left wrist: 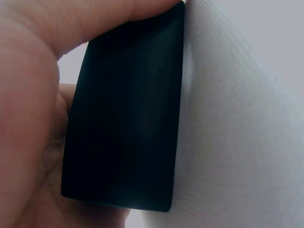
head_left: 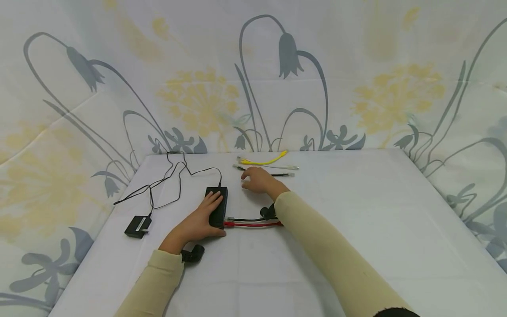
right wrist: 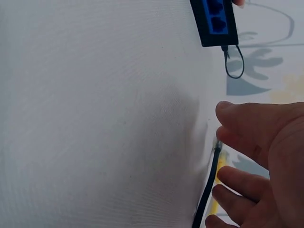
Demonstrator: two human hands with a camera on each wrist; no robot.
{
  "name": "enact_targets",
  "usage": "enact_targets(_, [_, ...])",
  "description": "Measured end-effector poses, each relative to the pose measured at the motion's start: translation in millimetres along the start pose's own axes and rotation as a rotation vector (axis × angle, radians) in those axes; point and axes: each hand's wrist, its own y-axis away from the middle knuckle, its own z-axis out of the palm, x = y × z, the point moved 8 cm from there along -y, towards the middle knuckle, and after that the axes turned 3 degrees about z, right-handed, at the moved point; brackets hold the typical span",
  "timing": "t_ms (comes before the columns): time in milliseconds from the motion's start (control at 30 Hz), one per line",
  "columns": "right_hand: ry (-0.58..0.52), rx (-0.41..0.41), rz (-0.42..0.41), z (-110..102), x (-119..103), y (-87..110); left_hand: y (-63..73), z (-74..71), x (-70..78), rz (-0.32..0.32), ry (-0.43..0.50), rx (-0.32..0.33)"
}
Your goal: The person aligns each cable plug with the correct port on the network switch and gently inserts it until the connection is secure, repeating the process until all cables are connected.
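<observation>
A black network switch [head_left: 218, 215] lies on the white table, and my left hand [head_left: 198, 222] holds it with the thumb at its near end and the fingers over its top and far side. Blue ports [right wrist: 216, 16] show on its side in the right wrist view. A black cable [head_left: 249, 219] and a red cable [head_left: 253, 225] run from its right side toward my right sleeve, which hides their far ends. Farther back, my right hand [head_left: 258, 180] hovers at a second black network cable [head_left: 282, 175], fingers loosely bent with nothing between them.
Behind that cable lie a pale grey cable [head_left: 279, 167] and a yellow cable [head_left: 269, 162]. To the left, a power adapter [head_left: 137, 226] connects by a thin looped cord [head_left: 180, 185] to the switch's far end. A flowered curtain [head_left: 336, 88] stands behind the table.
</observation>
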Motion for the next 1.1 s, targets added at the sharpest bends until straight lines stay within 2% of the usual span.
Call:
enact_targets(400, [-0.017,-0.013,0.037,2.0,3.7,-0.5,0.5,-0.9,0.5,0.006,-0.004,-0.002])
enact_targets(1100, [0.046,0.068,0.088,4.8,0.5,-1.3,0.1,-0.9,-0.6,0.012,0.006,0.002])
